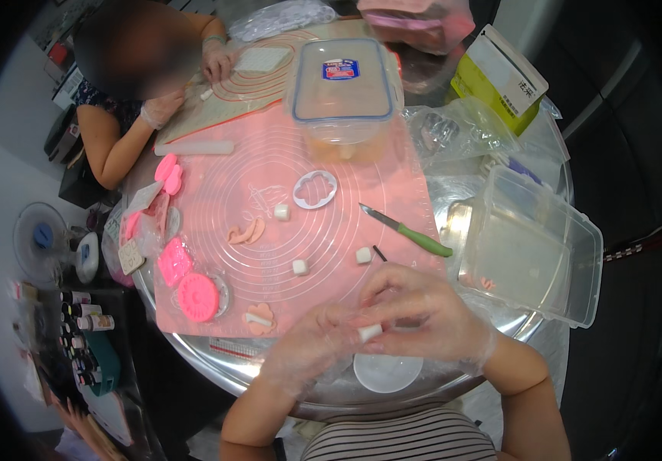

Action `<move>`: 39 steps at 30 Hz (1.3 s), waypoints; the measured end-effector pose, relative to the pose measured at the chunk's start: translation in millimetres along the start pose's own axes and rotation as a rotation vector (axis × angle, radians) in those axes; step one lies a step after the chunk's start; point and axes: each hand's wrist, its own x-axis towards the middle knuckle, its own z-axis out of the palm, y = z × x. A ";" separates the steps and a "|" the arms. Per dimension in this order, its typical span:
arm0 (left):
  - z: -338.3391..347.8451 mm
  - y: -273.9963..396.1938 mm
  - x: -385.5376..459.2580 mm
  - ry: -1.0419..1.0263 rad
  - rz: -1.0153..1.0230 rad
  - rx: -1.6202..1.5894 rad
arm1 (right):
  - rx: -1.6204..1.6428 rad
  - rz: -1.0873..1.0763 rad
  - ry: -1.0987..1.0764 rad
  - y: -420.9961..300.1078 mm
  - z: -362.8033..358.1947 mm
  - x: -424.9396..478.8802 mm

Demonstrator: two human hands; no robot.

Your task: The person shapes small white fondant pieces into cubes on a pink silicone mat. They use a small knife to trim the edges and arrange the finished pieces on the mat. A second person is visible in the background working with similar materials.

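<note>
In thin transparent gloves, my left hand (320, 341) and my right hand (430, 314) meet over the near edge of the pink silicone mat (331, 225). A small white piece (370, 332) is pinched between the fingertips of both hands. Beneath them, partly covered, stands a white bowl (388, 374). Just beyond my right hand lie a white cube (363, 256) and a thin dark stick (379, 253). Left of my left hand is a peach flower-shaped cutout (259, 319) with a white strip on it. Two more white cubes, one nearer (300, 267) and one farther (281, 212), rest mid-mat.
A green-handled knife (406, 230) points away at right. Beyond it are a transparent bin (530, 253) and a lidded container (342, 86). A white cutter (315, 189) and peach scraps (246, 231) lie mid-mat, pink molds (198, 297) at left. Across the table sits another gloved person (118, 132).
</note>
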 end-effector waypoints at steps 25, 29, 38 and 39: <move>25.2 19.1 3.1 0.267 -0.127 0.291 | -0.363 -0.114 0.108 3.5 -8.8 10.6; 14.5 40.9 -15.1 0.470 0.224 0.488 | -0.584 -0.062 0.209 2.1 -7.9 24.9; 2.1 67.5 -22.9 0.930 0.657 0.825 | -0.973 -0.109 0.059 46.1 18.4 69.7; 3.5 67.9 -23.1 0.950 0.655 0.834 | -0.980 -0.102 0.035 47.8 20.1 70.6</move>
